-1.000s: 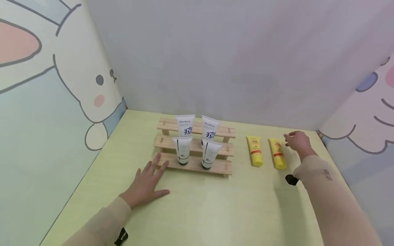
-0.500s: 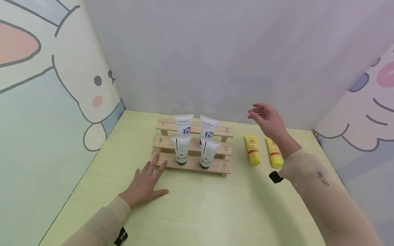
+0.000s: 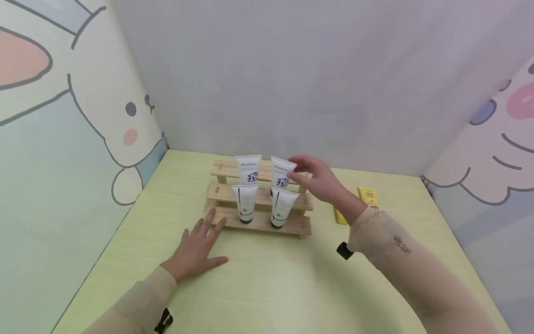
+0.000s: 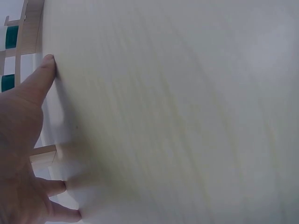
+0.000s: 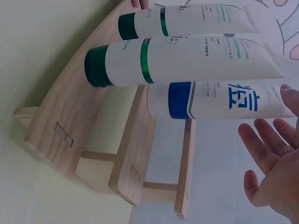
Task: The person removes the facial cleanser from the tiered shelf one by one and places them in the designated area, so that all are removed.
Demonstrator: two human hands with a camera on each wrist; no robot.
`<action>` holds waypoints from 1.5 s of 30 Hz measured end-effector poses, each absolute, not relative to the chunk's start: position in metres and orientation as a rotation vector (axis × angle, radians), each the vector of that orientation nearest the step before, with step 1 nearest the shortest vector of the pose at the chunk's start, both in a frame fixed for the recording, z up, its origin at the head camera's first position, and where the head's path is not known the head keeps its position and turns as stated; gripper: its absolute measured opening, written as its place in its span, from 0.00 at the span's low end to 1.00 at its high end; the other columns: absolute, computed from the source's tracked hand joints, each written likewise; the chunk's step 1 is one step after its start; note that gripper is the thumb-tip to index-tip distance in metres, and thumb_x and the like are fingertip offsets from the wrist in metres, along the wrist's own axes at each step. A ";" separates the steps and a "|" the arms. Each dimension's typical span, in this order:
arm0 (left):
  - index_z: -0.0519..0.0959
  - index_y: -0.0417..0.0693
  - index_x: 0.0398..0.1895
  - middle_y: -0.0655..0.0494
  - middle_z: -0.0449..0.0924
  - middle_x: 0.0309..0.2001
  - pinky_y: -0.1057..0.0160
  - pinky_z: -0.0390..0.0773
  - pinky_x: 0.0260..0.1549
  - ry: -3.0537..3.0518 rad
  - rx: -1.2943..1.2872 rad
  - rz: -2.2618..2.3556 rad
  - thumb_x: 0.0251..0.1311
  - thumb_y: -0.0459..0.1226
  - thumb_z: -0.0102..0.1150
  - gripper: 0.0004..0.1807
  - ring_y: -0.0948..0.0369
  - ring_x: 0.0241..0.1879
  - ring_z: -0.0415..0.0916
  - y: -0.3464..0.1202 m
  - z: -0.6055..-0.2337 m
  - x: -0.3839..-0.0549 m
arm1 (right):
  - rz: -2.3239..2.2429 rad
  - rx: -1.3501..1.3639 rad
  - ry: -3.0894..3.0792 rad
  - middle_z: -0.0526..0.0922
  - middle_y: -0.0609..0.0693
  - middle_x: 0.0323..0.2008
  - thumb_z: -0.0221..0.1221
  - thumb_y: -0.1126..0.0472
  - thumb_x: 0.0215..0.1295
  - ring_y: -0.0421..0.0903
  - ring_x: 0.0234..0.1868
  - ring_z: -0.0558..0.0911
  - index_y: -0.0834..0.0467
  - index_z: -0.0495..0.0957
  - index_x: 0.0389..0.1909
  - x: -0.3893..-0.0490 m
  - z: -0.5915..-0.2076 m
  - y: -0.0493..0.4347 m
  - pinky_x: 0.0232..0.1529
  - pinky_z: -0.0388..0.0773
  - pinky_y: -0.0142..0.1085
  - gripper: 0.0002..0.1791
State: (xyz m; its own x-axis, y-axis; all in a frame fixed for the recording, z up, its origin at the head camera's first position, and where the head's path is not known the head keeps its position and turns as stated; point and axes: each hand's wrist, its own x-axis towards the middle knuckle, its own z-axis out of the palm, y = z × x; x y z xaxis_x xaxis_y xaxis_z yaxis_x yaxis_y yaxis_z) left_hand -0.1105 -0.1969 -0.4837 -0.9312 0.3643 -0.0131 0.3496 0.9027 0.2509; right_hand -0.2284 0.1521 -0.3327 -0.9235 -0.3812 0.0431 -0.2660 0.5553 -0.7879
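Hands (image 3: pixel 195 254) (image 3: pixel 320 182) flank the rack (image 3: pixel 299 225) of white tubes (image 3: pixel 281 170).

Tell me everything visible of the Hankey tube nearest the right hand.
The Hankey tube is white, plastic-looking, with large blue lettering and a blue band near its base. It stands cap-down on the middle tier of the wooden rack, flat end up, behind a green-capped tube. The right hand is at its upper edge; contact is unclear.
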 end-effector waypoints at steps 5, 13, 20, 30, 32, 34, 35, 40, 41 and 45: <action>0.53 0.54 0.85 0.39 0.36 0.86 0.16 0.64 0.58 3.008 0.574 0.395 0.59 0.63 0.70 0.57 0.28 0.74 0.60 -0.195 -0.485 -0.110 | -1.296 -0.527 2.616 0.83 0.54 0.60 0.64 0.52 0.74 0.56 0.67 0.80 0.54 0.75 0.69 -0.230 -0.341 0.143 0.68 0.73 0.59 0.26; 0.54 0.52 0.85 0.38 0.38 0.86 0.16 0.64 0.57 3.022 0.588 0.400 0.59 0.61 0.71 0.57 0.27 0.73 0.61 -0.194 -0.484 -0.109 | -1.296 -0.446 2.642 0.85 0.57 0.57 0.64 0.53 0.74 0.57 0.66 0.81 0.58 0.77 0.64 -0.231 -0.350 0.139 0.69 0.74 0.59 0.23; 0.54 0.53 0.85 0.39 0.37 0.86 0.16 0.65 0.57 3.021 0.579 0.394 0.59 0.62 0.70 0.57 0.28 0.73 0.62 -0.195 -0.485 -0.110 | -1.306 -0.475 2.660 0.86 0.58 0.56 0.61 0.53 0.77 0.58 0.67 0.80 0.59 0.79 0.61 -0.231 -0.353 0.141 0.70 0.72 0.59 0.19; 0.54 0.54 0.85 0.39 0.38 0.86 0.16 0.65 0.57 3.024 0.583 0.401 0.59 0.63 0.70 0.57 0.27 0.73 0.62 -0.191 -0.486 -0.109 | -1.387 -0.461 2.732 0.78 0.67 0.64 0.51 0.57 0.83 0.64 0.70 0.76 0.68 0.67 0.69 -0.234 -0.331 0.219 0.72 0.70 0.60 0.23; 0.54 0.53 0.85 0.39 0.38 0.86 0.16 0.65 0.57 3.029 0.588 0.405 0.59 0.62 0.70 0.57 0.27 0.73 0.62 -0.191 -0.487 -0.109 | -1.398 -0.395 2.748 0.76 0.69 0.66 0.47 0.56 0.85 0.64 0.70 0.74 0.69 0.64 0.72 -0.234 -0.328 0.247 0.74 0.68 0.59 0.26; 0.54 0.53 0.85 0.39 0.38 0.86 0.16 0.65 0.57 3.036 0.590 0.405 0.60 0.62 0.70 0.57 0.27 0.73 0.62 -0.191 -0.487 -0.109 | -1.380 -0.290 2.756 0.73 0.69 0.67 0.44 0.52 0.86 0.62 0.69 0.73 0.69 0.60 0.75 -0.235 -0.328 0.277 0.73 0.68 0.60 0.29; 0.54 0.53 0.85 0.39 0.38 0.86 0.16 0.65 0.57 3.040 0.592 0.404 0.59 0.62 0.70 0.57 0.27 0.73 0.63 -0.191 -0.487 -0.110 | -1.370 -0.236 2.757 0.72 0.70 0.68 0.42 0.51 0.86 0.62 0.69 0.72 0.69 0.58 0.76 -0.236 -0.330 0.292 0.72 0.67 0.61 0.31; 0.54 0.53 0.85 0.39 0.38 0.86 0.17 0.66 0.56 3.051 0.588 0.384 0.59 0.62 0.70 0.57 0.27 0.72 0.63 -0.192 -0.488 -0.111 | -1.199 0.022 2.756 0.63 0.76 0.72 0.35 0.42 0.84 0.70 0.71 0.65 0.72 0.49 0.79 -0.241 -0.347 0.366 0.71 0.61 0.71 0.40; 0.54 0.53 0.85 0.39 0.38 0.86 0.17 0.66 0.56 3.052 0.587 0.383 0.59 0.63 0.70 0.57 0.28 0.72 0.63 -0.192 -0.488 -0.112 | -1.155 0.056 2.756 0.62 0.78 0.72 0.34 0.43 0.84 0.72 0.71 0.65 0.73 0.49 0.79 -0.242 -0.352 0.379 0.71 0.61 0.72 0.40; 0.54 0.53 0.85 0.39 0.38 0.86 0.16 0.66 0.56 3.050 0.582 0.380 0.59 0.63 0.70 0.57 0.28 0.72 0.63 -0.193 -0.489 -0.112 | -0.908 0.129 2.747 0.66 0.84 0.64 0.35 0.48 0.84 0.76 0.64 0.70 0.83 0.52 0.71 -0.242 -0.370 0.424 0.65 0.68 0.71 0.39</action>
State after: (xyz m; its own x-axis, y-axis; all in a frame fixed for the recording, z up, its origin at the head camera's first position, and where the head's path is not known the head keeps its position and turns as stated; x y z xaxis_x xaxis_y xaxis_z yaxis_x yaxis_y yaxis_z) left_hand -0.1123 -0.1934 -0.4893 -0.9307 0.3644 0.0323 0.3611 0.9013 0.2394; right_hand -0.2423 0.4240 -0.3703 -0.9660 0.0072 -0.2583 0.1597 0.8026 -0.5748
